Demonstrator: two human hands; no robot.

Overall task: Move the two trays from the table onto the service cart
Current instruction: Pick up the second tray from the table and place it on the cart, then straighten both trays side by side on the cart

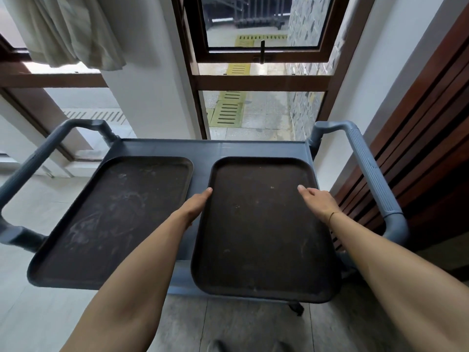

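Nearest the camera, two bare forearms were stretched forward from the bottom of the frame, and the second tray [261, 229] was held between them right of centre. The left hand [196, 204] was clasped on its left rim, thumb laid along the edge; the right hand [320, 200] was gripped on the right rim, fingers hidden under it. The grip on opposite long sides appeared chosen so that the tray could be kept level and slid forward. Its near end was seen overhanging the near edge of the service cart [228, 147], so the placement was judged unfinished. The first tray [114, 219] was already laid flat on the cart's top at centre left, just beside the held one, with a narrow gap left between them. The grey handles [369, 168] were raised at both sides, which limited sideways room. A window [261, 26] and a curtain [66, 29] were seen beyond, well apart from the work.
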